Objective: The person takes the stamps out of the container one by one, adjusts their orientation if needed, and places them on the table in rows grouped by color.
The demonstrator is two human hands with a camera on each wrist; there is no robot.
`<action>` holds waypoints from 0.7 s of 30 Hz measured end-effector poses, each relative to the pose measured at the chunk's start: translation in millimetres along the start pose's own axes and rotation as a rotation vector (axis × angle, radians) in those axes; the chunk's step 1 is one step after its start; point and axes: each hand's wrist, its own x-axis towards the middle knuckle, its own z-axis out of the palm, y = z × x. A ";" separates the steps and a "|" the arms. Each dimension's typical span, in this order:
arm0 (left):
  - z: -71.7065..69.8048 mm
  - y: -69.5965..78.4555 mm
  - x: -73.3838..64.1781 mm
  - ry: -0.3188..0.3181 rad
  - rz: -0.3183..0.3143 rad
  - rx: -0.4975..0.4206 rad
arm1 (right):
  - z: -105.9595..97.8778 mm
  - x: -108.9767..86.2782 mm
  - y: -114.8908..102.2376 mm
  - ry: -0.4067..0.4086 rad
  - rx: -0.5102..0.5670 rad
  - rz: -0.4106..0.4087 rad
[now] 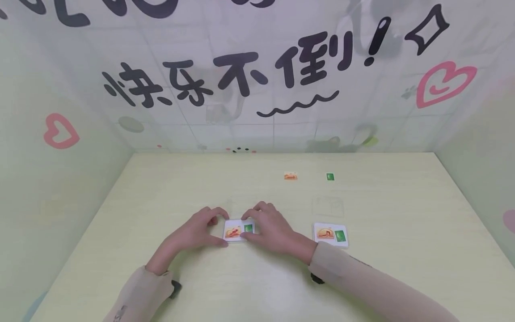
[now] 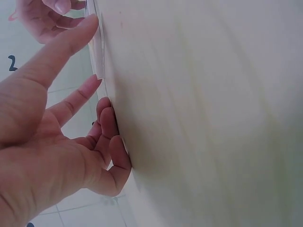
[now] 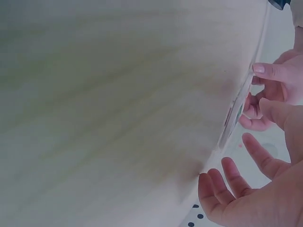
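Observation:
A flat white case (image 1: 233, 222) with an orange picture and a green picture on its face lies on the table. The left hand (image 1: 197, 230) holds it by the left end, thumb at the near corner and index finger at the far one. The right hand (image 1: 271, 229) is over its right part, thumb and index finger spread apart, the thumb tip between the two pictures. In the right wrist view the right hand's other fingers (image 3: 232, 175) are loosely bent, and the case's thin clear edge (image 3: 231, 120) shows past the fingertips.
A second white case (image 1: 319, 229) with similar pictures lies to the right, near the right forearm. Beyond it is a clear rectangular piece (image 1: 327, 206). Farther back lie a small orange picture (image 1: 290, 176) and a small green one (image 1: 330, 176). Walls stand behind and at both sides.

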 end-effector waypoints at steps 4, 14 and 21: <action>-0.1 -0.4 1.6 -0.003 0.009 0.003 | 2.5 3.0 -0.9 -0.005 -0.004 0.014; -0.4 -1.4 3.0 -0.011 0.014 0.004 | 7.2 6.9 -3.2 -0.018 -0.060 0.016; -0.2 -1.5 2.1 -0.012 0.005 0.005 | 10.7 9.0 -3.9 0.004 -0.052 0.031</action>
